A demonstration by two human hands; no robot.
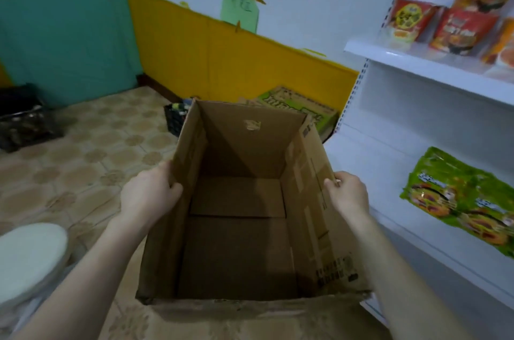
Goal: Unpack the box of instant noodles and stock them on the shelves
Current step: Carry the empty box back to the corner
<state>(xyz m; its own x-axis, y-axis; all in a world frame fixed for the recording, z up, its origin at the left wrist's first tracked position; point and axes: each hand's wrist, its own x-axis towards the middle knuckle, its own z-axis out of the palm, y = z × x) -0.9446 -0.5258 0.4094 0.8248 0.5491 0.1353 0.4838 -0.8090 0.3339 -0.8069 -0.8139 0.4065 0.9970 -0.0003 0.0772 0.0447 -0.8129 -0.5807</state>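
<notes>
An open brown cardboard box (239, 250) fills the middle of the head view, and nothing lies inside it. My left hand (150, 192) grips the box's left wall at its top edge. My right hand (347, 192) grips the right wall at its top edge. On the white shelf unit (411, 67) to the right, several red noodle cups (461, 31) stand on the upper shelf. Green noodle packs (461, 200) lie on the lower shelf.
A green printed carton (300, 109) lies flattened on the tiled floor behind the box, beside a dark crate (176, 117). A white round stool (27, 259) is at the lower left. A black basket (25, 120) sits by the teal wall.
</notes>
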